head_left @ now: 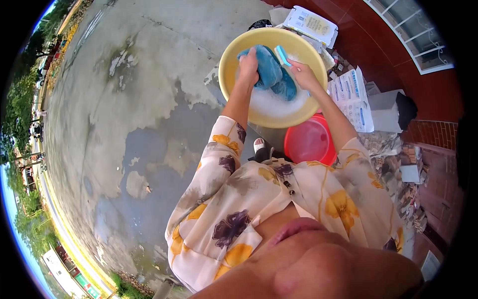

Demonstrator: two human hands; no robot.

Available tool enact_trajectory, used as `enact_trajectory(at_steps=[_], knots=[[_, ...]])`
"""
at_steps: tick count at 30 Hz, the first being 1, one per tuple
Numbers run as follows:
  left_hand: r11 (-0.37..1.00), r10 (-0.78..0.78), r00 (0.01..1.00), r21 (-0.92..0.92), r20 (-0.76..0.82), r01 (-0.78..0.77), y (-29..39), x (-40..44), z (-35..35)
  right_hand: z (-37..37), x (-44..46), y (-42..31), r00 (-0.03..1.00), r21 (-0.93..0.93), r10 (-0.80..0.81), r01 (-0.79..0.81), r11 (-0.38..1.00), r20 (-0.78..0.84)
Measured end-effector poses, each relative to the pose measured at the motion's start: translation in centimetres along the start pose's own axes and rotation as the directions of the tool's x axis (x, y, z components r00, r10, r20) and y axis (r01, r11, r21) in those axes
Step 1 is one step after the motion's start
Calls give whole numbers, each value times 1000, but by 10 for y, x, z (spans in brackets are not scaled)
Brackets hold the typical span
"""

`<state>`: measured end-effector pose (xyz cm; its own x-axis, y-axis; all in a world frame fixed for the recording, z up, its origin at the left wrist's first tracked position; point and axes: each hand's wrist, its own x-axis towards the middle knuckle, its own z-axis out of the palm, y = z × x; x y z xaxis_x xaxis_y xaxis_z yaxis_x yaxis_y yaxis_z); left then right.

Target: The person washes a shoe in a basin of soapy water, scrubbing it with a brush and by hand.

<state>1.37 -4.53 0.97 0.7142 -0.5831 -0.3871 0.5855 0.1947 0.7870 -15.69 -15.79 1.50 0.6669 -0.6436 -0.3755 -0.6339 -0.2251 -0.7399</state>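
My left hand (249, 66) is closed on a wet blue slipper (268, 71), held tilted over a yellow basin (234, 107). A second blue slipper (285, 88) lies partly beneath it among white suds (274, 105). In my right hand (303, 75) is a small scrubbing brush (282, 55) with a blue back and pale bristles. The brush is just right of the held slipper; whether its bristles touch cannot be made out. Parts of both slippers are hidden by my left hand and the foam.
A red basin (311, 142) sits below the yellow one, near my shoe (259, 144). White printed packaging (351, 97), a white box (311, 25) and a grey box (386, 109) lie along the red wall (368, 40). Wet concrete (164, 134) spreads to the left.
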Motion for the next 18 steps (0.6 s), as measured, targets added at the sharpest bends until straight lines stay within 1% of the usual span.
enact_trajectory(at_steps=[1,2,3,4,5,6,7,8,9,11,12,13,14,15,16,17,18], knots=[[998,-26,999,-54,31,28,1,-4,6,7,-9,-13,965,31,-250,253,967,-86],[998,-35,999,-50,36,37,-3,-5,10,13,-18,-28,861,38,-478,491,870,-176],[995,-48,999,-85,13,48,-7,-6,15,17,-29,-54,915,-23,-391,391,920,-95],[991,-60,998,-117,-13,58,-9,-8,17,25,-12,-55,920,-72,-366,359,931,-144],[992,-67,998,-105,-8,66,-15,-14,16,31,9,-51,920,-119,-341,323,939,-192],[986,-49,999,-158,-2,48,-19,-22,13,32,16,-44,919,-118,-343,326,938,-195],[978,-29,1000,-206,0,28,-20,-24,8,31,18,-41,954,-92,-265,254,963,-142],[972,-76,997,-224,-11,72,-16,-20,4,34,20,-41,979,-71,-186,180,981,-86],[972,-71,997,-225,-15,66,-13,-15,2,42,15,-37,978,-70,-191,186,980,-82],[959,-92,992,-274,-88,64,-21,-10,-9,60,-32,-30,901,-89,-426,419,904,-84],[957,-105,989,-280,-100,73,-23,-17,-11,51,-51,-44,922,-119,-383,376,919,-45],[918,-94,994,-391,-57,65,-16,-23,-7,44,-47,-39,923,-121,-383,377,918,-35],[866,-77,997,-496,-15,60,-12,-28,-5,31,-39,-29,910,-71,-396,390,918,-121],[864,-75,997,-500,-30,50,-7,-35,-3,26,-32,-20,892,-20,-405,410,912,-203],[797,-19,999,-604,-48,-14,-9,-37,1,25,-34,-20,892,-18,-407,412,911,-195],[714,35,997,-695,-74,-76,-10,-40,2,24,-36,-19,863,4,-447,461,888,-236],[697,101,995,-713,-3,-73,-19,-33,-2,22,-40,-16,832,22,-476,503,864,-285]])
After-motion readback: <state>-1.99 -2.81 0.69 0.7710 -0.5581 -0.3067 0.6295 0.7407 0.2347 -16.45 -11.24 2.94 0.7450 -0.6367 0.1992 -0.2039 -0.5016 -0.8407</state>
